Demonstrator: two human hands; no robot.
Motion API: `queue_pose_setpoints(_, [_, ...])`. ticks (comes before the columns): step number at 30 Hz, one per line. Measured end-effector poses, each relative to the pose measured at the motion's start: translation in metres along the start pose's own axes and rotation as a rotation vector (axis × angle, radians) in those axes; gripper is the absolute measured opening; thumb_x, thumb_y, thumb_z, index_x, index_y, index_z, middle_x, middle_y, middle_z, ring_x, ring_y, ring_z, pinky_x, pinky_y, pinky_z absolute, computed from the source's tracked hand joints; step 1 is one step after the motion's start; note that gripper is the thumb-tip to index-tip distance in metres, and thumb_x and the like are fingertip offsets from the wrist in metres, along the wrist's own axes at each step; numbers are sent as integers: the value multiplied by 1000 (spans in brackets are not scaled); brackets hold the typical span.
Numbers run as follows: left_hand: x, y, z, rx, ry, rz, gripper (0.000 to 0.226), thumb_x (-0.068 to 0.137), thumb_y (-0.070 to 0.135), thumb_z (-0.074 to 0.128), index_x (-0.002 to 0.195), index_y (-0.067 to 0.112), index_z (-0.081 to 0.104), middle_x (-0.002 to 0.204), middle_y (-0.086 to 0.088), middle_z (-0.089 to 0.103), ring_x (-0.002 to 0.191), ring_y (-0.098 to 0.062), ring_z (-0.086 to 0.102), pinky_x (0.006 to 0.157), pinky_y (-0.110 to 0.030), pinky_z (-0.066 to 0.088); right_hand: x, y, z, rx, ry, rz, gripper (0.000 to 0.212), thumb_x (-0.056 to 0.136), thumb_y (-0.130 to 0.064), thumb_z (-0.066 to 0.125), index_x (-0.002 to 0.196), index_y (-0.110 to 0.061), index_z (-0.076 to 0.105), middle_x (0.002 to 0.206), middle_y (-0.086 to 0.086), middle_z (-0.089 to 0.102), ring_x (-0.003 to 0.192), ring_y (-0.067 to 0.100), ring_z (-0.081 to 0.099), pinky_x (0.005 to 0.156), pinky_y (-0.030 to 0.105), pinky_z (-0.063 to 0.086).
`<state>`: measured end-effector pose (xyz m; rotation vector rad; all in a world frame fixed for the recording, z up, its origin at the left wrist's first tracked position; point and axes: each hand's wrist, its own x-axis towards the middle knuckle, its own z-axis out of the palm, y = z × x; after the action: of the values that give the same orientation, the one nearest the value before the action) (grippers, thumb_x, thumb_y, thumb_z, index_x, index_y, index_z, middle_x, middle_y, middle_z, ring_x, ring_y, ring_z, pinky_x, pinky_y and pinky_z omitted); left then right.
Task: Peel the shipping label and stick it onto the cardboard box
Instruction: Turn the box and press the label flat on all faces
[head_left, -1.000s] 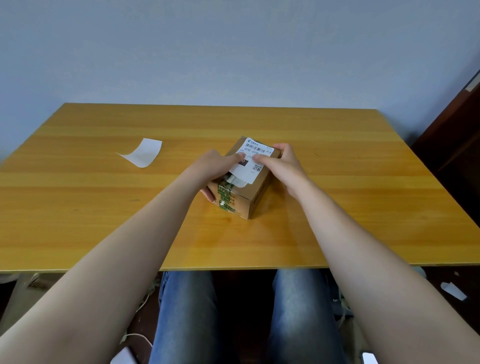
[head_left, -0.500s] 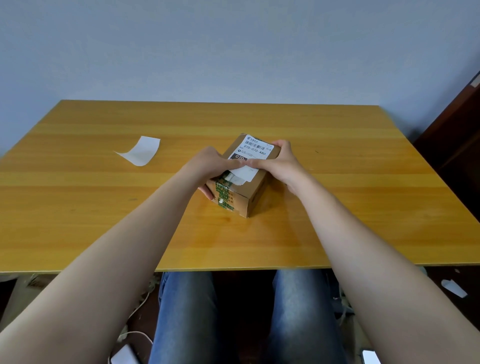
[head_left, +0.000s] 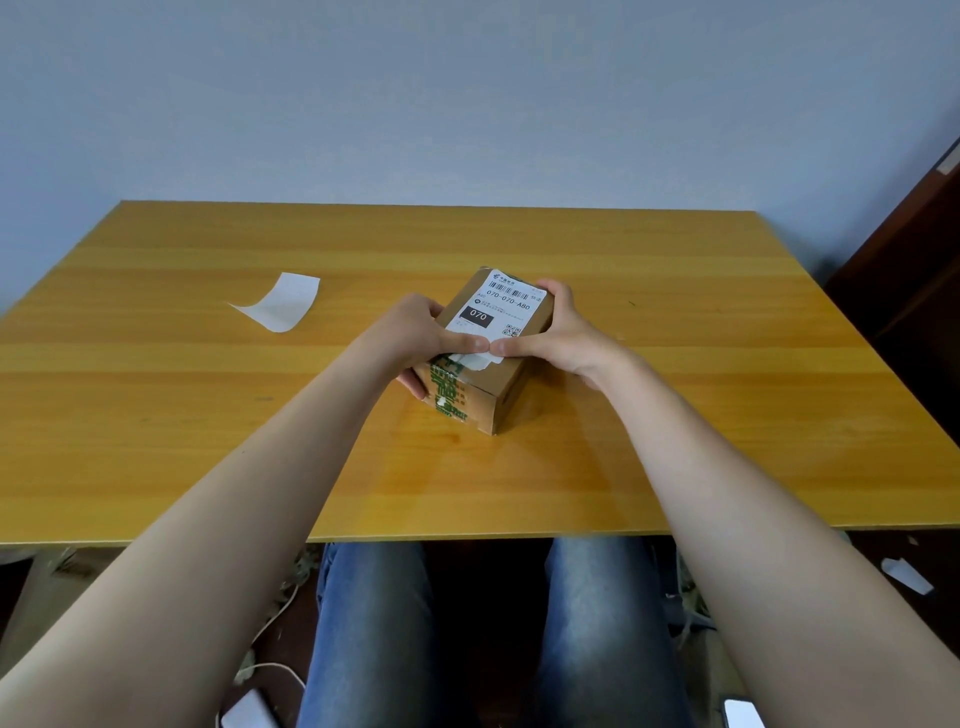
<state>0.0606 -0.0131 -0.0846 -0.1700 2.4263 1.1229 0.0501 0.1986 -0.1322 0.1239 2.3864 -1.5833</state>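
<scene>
White backing paper (head_left: 283, 303), curled at one corner, lies on the wooden desk (head_left: 156, 415) at left of frame, well apart from the box. Left hand (head_left: 415, 338) grips the left side of the cardboard box (head_left: 498, 384): thumb pressed on the near edge of the top face, fingers wrapped down the left wall. Box sits at centre of frame, on the desk, turned at an angle, one corner toward the viewer. Green-printed tape runs down its near-left face. Shipping label (head_left: 493, 317) lies flat on the top face; barcode, "070-070-A80", a black "070" block and a QR code are legible. Its near edge is crumpled and overhangs the box edge under both thumbs. Right hand (head_left: 561, 340) clasps the right side, thumb tip touching the left thumb on the label edge.
</scene>
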Motion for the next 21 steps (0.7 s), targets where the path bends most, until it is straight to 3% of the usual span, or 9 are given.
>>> queue_pose_setpoints(4, [3, -5, -3, 6, -56, 3, 86, 75, 40, 94, 146, 19, 50, 119, -9, 71, 87, -37, 79, 72, -53, 67, -1, 1, -1, -43, -77, 14, 163, 32, -54, 103, 162, -36, 7, 156, -2, 42, 143, 21, 40, 120, 45, 36])
queue_pose_setpoints(8, [1, -4, -8, 69, -142, 34, 77, 76, 42, 92, 140, 18, 57, 121, -5, 71, 106, -31, 74, 75, -54, 67, -4, -1, -2, -6, -109, 21, 153, 54, -29, 104, 166, -29, -1, 160, 0, 40, 144, 19, 38, 122, 41, 33])
queue_pose_setpoints(12, [-3, 3, -12, 247, -153, -2, 78, 86, 56, 80, 147, 20, 50, 137, -7, 63, 125, -32, 61, 85, -62, 62, -6, -7, -2, -57, -83, 12, 162, 40, -42, 103, 167, -30, 3, 162, 0, 39, 146, 21, 37, 122, 42, 33])
queue_pose_setpoints(15, [1, 4, -11, 226, -130, -16, 75, 89, 63, 71, 143, 14, 55, 129, -9, 67, 118, -32, 65, 82, -58, 63, -5, -11, -3, -91, -81, 15, 134, 67, -36, 98, 167, -27, 10, 163, -3, 39, 147, 19, 38, 115, 33, 34])
queue_pose_setpoints(18, [8, 8, -6, 131, -47, 9, 64, 94, 61, 65, 130, 8, 61, 106, -6, 72, 93, -23, 70, 68, -42, 60, -6, -17, -3, -93, 3, 18, 102, 87, -46, 81, 166, -31, 19, 164, -5, 38, 146, 20, 41, 111, 34, 37])
queue_pose_setpoints(21, [11, 13, -2, 81, -1, 31, 54, 99, 56, 61, 121, 7, 63, 96, -5, 72, 84, -23, 71, 65, -39, 59, -3, -20, 2, -66, 77, 1, 88, 96, -43, 72, 166, -27, 21, 161, -5, 43, 129, 16, 51, 96, 30, 38])
